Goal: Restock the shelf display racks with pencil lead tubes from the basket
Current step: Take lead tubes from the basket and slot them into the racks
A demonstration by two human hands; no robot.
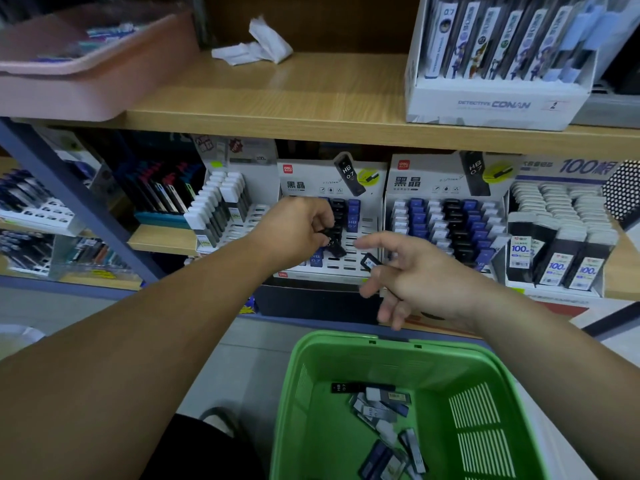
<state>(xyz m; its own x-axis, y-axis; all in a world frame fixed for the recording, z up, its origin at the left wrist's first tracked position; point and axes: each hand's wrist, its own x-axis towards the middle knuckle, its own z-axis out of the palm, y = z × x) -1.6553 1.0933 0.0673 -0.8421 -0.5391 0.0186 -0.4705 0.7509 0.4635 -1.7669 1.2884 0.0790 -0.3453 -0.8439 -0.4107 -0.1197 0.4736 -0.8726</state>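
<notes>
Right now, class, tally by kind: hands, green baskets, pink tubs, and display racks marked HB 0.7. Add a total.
Hands: 2, the left hand and the right hand, each holding black lead tubes
Green basket: 1
Pink tub: 1
Racks marked HB 0.7: 2, one beside the other
Total: 6

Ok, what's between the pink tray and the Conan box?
Crumpled white paper, on the wooden shelf between the pink plastic tray and the white cardboard Conan box; head view shows it.

stationery shop | wooden shelves (277, 98) | stocked display racks (446, 216)
</notes>
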